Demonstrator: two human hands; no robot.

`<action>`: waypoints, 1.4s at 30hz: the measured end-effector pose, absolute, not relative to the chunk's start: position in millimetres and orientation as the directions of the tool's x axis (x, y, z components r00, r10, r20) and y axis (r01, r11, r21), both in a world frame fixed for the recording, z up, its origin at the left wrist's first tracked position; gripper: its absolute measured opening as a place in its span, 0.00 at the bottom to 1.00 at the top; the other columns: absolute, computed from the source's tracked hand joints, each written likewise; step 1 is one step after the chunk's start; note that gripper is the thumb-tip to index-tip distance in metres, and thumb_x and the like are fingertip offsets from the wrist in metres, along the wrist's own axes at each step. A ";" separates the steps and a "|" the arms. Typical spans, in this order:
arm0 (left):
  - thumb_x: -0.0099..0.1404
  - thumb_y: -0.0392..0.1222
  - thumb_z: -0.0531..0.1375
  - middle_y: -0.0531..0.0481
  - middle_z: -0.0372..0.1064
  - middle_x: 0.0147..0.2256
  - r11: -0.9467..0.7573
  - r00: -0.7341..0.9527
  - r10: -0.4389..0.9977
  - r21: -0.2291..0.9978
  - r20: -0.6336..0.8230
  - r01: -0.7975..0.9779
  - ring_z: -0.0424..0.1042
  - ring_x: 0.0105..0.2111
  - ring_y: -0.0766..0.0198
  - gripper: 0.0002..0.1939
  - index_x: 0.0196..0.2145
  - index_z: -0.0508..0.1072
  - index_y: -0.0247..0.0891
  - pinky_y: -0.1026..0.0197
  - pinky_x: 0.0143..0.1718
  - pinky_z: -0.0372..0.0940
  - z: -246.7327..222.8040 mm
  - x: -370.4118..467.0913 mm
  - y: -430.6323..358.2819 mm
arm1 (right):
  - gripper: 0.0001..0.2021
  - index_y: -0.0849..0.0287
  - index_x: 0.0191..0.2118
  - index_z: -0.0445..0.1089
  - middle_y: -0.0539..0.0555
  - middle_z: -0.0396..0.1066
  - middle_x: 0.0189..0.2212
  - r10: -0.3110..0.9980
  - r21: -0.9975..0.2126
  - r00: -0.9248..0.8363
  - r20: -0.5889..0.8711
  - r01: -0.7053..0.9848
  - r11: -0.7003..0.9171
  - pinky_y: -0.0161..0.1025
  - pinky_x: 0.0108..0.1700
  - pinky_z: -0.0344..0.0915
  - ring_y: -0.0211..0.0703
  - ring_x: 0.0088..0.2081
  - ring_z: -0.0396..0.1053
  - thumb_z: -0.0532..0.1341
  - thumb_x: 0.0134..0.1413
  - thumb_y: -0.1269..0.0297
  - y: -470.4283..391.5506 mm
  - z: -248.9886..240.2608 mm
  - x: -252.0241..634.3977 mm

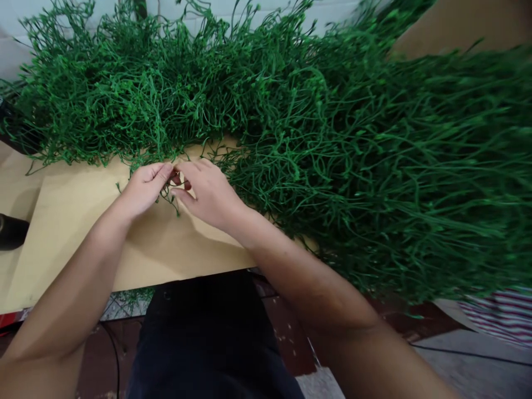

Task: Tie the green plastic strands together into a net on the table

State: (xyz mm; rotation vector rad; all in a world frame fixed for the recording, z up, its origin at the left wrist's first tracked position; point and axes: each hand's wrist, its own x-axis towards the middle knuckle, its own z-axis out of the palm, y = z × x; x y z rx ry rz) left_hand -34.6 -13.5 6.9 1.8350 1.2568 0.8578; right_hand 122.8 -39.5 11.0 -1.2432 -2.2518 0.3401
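Both my hands meet over a tan cardboard sheet (78, 221), close to the front of a big heap of artificial green stems (353, 155). My left hand (147, 185) is closed, its thumb and fingers pinching a thin green plastic stem (174, 208) whose ends hang below. My right hand (210, 194) is bent over the same spot, with its fingertips beside the left thumb. The right index finger and thumb stand a little apart. What the right fingertips touch is partly hidden behind the hand.
A black cylinder (12, 231) lies at the left edge, and a dark object (19, 133) stands behind it. A white wall (199, 22) rises at the back. Cardboard (465, 30) shows at upper right, and a cable (469, 353) runs across the floor.
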 end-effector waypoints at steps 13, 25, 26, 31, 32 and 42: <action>0.61 0.48 0.55 0.49 0.70 0.30 -0.387 0.380 0.912 0.633 0.155 0.671 0.67 0.33 0.64 0.14 0.33 0.74 0.35 0.62 0.36 0.61 14.8 -45.5 -14.7 | 0.04 0.57 0.31 0.58 0.50 0.61 0.28 0.885 -0.715 -0.127 0.449 0.542 0.441 0.37 0.37 0.57 0.36 0.31 0.58 0.54 0.55 0.66 -31.3 1.7 142.3; 0.63 0.48 0.50 0.52 0.64 0.23 -0.290 0.260 0.953 0.711 0.155 0.640 0.61 0.26 0.67 0.16 0.26 0.69 0.35 0.65 0.30 0.58 21.4 -37.6 -18.1 | 0.19 0.56 0.53 0.52 0.60 0.57 0.46 0.831 -0.651 -0.042 0.554 0.600 0.465 0.44 0.41 0.66 0.43 0.40 0.63 0.54 0.59 0.55 -35.3 -14.4 135.6; 0.63 0.47 0.50 0.52 0.64 0.23 -0.287 0.250 0.955 0.724 0.162 0.627 0.62 0.26 0.68 0.15 0.26 0.69 0.35 0.65 0.30 0.58 21.1 -37.1 -18.1 | 0.21 0.56 0.53 0.51 0.60 0.56 0.46 0.843 -0.676 -0.027 0.537 0.584 0.449 0.44 0.40 0.66 0.42 0.39 0.64 0.54 0.59 0.55 -35.9 -16.0 133.2; 0.63 0.47 0.51 0.52 0.65 0.24 -0.269 0.193 0.962 0.786 0.193 0.557 0.63 0.26 0.68 0.14 0.27 0.68 0.36 0.66 0.30 0.60 17.6 -35.6 -17.2 | 0.21 0.56 0.52 0.49 0.62 0.54 0.48 0.893 -0.807 0.106 0.437 0.484 0.338 0.39 0.37 0.65 0.38 0.37 0.64 0.56 0.58 0.56 -36.0 -22.8 122.2; 0.64 0.47 0.51 0.52 0.65 0.24 -0.264 0.182 0.964 0.797 0.196 0.543 0.64 0.26 0.68 0.14 0.27 0.68 0.36 0.66 0.30 0.60 16.9 -35.4 -16.9 | 0.20 0.57 0.51 0.51 0.62 0.54 0.48 0.899 -0.828 0.127 0.419 0.459 0.321 0.38 0.36 0.65 0.37 0.37 0.64 0.57 0.57 0.56 -35.6 -23.0 121.2; 0.61 0.54 0.56 0.51 0.65 0.24 -0.258 0.261 0.952 0.882 0.161 0.395 0.65 0.26 0.69 0.18 0.25 0.66 0.36 0.65 0.32 0.63 17.3 -27.9 -19.8 | 0.06 0.58 0.32 0.60 0.49 0.64 0.30 0.933 -0.865 -0.145 0.331 0.349 0.361 0.34 0.34 0.59 0.34 0.31 0.60 0.58 0.55 0.63 -31.7 -16.5 116.0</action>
